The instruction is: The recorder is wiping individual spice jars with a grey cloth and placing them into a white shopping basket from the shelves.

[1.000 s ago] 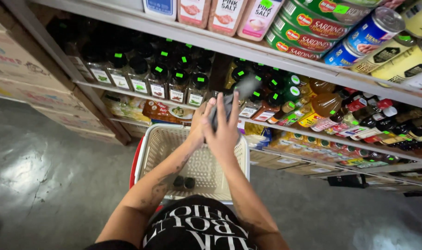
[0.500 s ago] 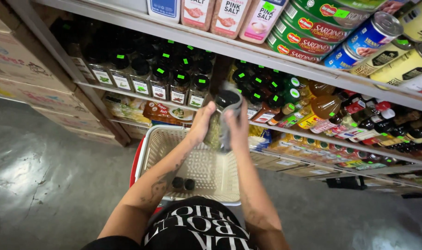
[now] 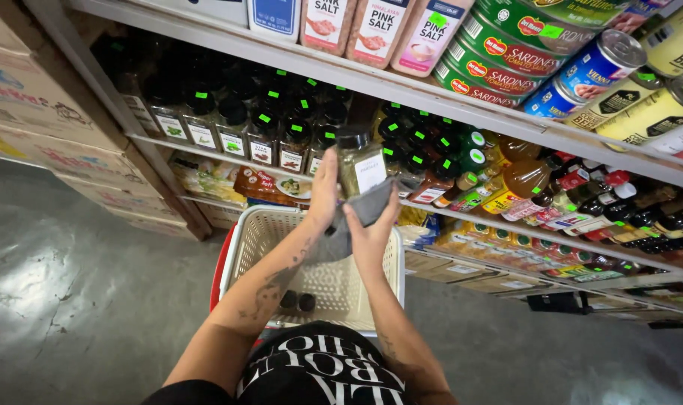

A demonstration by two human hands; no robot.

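We log: left hand (image 3: 325, 191) grips jar (image 3: 360, 166), right hand (image 3: 371, 229) closed on cloth (image 3: 360, 214), above basket (image 3: 263, 232); wiping underway, jar unshelved.

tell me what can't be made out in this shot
Head view:
- Jar: lower part hidden by the grey cloth and both hands.
- Right hand: fingers hidden behind the cloth.
- Left hand: palm side turned away.
- Basket: near rim hidden by the person's shirt.

Upright black-lidded spice jar (image 3: 360, 166), grey cloth (image 3: 356, 217)
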